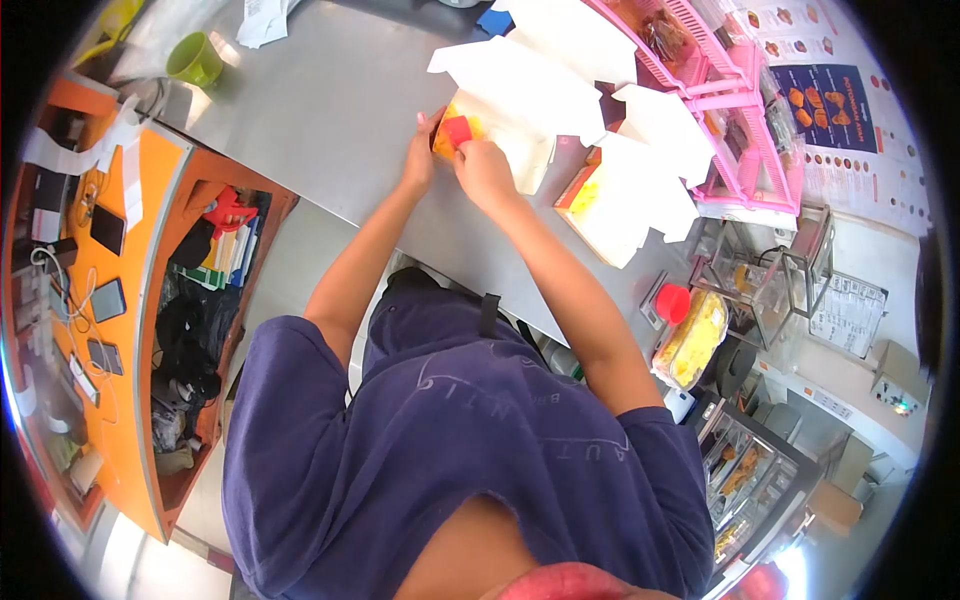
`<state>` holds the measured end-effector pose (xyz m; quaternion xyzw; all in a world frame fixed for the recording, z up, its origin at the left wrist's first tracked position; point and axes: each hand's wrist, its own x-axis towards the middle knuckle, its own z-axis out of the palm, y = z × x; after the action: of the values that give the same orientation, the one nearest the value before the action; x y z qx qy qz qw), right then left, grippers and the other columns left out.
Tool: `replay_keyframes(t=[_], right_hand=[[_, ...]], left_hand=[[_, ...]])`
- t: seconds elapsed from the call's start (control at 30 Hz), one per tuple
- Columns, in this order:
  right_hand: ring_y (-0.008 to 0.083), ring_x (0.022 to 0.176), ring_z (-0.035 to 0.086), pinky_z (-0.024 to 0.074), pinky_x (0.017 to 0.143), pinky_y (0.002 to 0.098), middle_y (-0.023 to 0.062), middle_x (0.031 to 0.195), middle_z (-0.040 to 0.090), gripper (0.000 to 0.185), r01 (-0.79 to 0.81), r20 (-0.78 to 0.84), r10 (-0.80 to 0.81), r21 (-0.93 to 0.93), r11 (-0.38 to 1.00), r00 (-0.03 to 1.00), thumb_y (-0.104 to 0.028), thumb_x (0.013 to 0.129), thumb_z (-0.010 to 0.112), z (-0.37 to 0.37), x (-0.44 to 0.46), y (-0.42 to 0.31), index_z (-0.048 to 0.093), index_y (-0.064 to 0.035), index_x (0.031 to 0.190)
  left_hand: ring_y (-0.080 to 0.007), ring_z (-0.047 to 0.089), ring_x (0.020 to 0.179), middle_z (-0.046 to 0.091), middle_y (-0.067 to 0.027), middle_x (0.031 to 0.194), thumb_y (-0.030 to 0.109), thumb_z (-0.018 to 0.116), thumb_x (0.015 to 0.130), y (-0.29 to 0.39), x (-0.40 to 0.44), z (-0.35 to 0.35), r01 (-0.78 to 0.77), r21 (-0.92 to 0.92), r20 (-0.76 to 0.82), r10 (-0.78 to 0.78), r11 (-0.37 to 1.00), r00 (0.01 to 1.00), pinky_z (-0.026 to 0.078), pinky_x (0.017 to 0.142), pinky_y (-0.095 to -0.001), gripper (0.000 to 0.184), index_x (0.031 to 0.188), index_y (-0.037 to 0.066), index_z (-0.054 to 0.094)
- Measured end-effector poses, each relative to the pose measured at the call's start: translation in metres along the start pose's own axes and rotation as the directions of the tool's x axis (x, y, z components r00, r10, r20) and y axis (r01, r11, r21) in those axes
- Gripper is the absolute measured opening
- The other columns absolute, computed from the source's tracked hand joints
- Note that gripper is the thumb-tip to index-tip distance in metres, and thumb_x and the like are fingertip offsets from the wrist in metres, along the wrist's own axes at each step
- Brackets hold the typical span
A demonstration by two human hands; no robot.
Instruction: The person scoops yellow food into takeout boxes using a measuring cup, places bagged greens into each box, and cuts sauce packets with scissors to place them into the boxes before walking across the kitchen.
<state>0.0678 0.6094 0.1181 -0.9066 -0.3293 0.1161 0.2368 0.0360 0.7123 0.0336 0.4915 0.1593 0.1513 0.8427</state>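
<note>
An open white takeout box (515, 148) with yellow food in its near-left end sits on the steel counter, its lid flap (520, 85) raised. My left hand (421, 155) is closed on the box's left side, the thumb up along its edge. My right hand (484, 172) reaches over the box, its fingers pinched at a small flat red piece (458, 130) above the yellow food. What kind of thing the red piece is, I cannot make out. To the right stands a second open box (625, 205) with yellow food inside.
The steel counter (330, 110) holds a green cup (195, 60) at far left. Pink racks (735, 120) stand at the right back. A tray of yellow food (692, 345) and a red round container (672, 303) lie at right. An orange desk (125, 330) with phones is at left.
</note>
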Motion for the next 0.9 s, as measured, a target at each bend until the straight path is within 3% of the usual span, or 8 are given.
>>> replay_keyframes(t=[0.4,0.47,0.53,0.67,0.7,0.8,0.83,0.9], right_hand=[[0.0381,0.062,0.056,0.044,0.059,0.045,0.0224,0.065,0.056,0.021,-0.021,-0.073,0.019,-0.014,1.0,0.997,-0.011,0.08,0.052,-0.002,-0.018,-0.006,0.056,0.003,0.066],[0.0387,0.062,0.055,0.0434,0.058,0.0444,0.0226,0.066,0.057,0.02,0.037,-0.054,-0.037,-0.013,0.999,0.998,-0.011,0.08,0.052,0.004,-0.017,0.008,0.056,0.0033,0.068],[0.0342,0.058,0.055,0.0427,0.056,0.0418,0.0209,0.063,0.055,0.018,0.028,-0.148,-0.021,0.051,0.998,0.989,-0.013,0.081,0.054,-0.009,-0.02,0.005,0.059,0.0037,0.074],[0.0179,0.05,0.052,0.0409,0.052,0.0339,0.011,0.055,0.053,0.02,-0.091,-0.357,0.215,0.335,0.938,0.909,-0.016,0.084,0.056,-0.03,-0.044,0.01,0.063,0.002,0.089],[0.0068,0.059,0.047,0.0381,0.053,0.0269,0.0009,0.062,0.053,0.024,-0.169,-0.271,0.365,0.547,0.82,0.891,-0.018,0.086,0.057,-0.019,-0.047,0.035,0.062,0.0011,0.1],[0.0054,0.07,0.047,0.0378,0.059,0.0226,-0.0019,0.077,0.057,0.027,-0.072,-0.277,0.48,0.804,0.59,0.832,-0.018,0.086,0.059,0.002,-0.04,0.074,0.06,0.0022,0.104],[0.0083,0.079,0.049,0.0381,0.07,0.0241,0.0009,0.086,0.058,0.025,-0.108,-0.207,0.508,0.846,0.523,0.836,-0.02,0.087,0.058,0.0,-0.04,0.074,0.062,0.0026,0.096],[0.008,0.078,0.048,0.0376,0.072,0.0234,0.0009,0.087,0.057,0.024,-0.17,-0.096,0.496,0.87,0.463,0.863,-0.019,0.086,0.058,-0.005,-0.038,0.072,0.062,0.0023,0.097]], left_hand=[[-0.0215,0.039,0.122,0.043,-0.0132,0.131,0.054,0.015,0.093,-0.003,-0.001,-0.004,-0.008,-0.029,0.012,0.009,1.0,1.0,0.026,0.103,-0.0302,0.072,0.131,-0.003,0.036],[-0.022,0.039,0.123,0.042,-0.0136,0.132,0.054,0.016,0.093,0.0,-0.005,-0.002,0.024,-0.017,-0.033,-0.024,1.0,0.999,0.025,0.104,-0.0304,0.072,0.132,-0.004,0.036],[-0.0224,0.038,0.123,0.042,-0.0139,0.133,0.054,0.018,0.093,0.001,-0.001,-0.002,0.015,0.023,-0.086,-0.013,1.0,0.996,0.025,0.104,-0.0306,0.071,0.132,-0.004,0.035],[-0.0227,0.038,0.124,0.041,-0.0142,0.133,0.053,0.02,0.093,-0.006,0.0,-0.009,-0.01,0.103,-0.115,0.022,0.995,0.993,0.024,0.105,-0.0307,0.071,0.132,-0.004,0.034],[-0.0227,0.038,0.124,0.041,-0.0143,0.133,0.053,0.021,0.093,-0.006,0.0,-0.009,-0.009,0.11,-0.099,0.02,0.994,0.995,0.024,0.105,-0.0308,0.071,0.132,-0.004,0.034],[-0.0221,0.038,0.124,0.041,-0.0139,0.133,0.054,0.021,0.093,0.002,-0.002,-0.002,-0.004,0.056,-0.042,0.006,0.998,0.999,0.024,0.105,-0.0308,0.071,0.132,-0.004,0.034],[-0.0218,0.038,0.124,0.041,-0.0136,0.133,0.054,0.021,0.093,0.002,0.0,-0.003,-0.002,0.062,-0.018,0.003,0.998,1.0,0.024,0.104,-0.0308,0.072,0.132,-0.004,0.034],[-0.0213,0.038,0.123,0.041,-0.013,0.133,0.056,0.021,0.092,0.001,0.003,-0.004,0.002,0.073,0.026,-0.004,0.997,1.0,0.024,0.104,-0.0309,0.074,0.132,-0.004,0.034]])
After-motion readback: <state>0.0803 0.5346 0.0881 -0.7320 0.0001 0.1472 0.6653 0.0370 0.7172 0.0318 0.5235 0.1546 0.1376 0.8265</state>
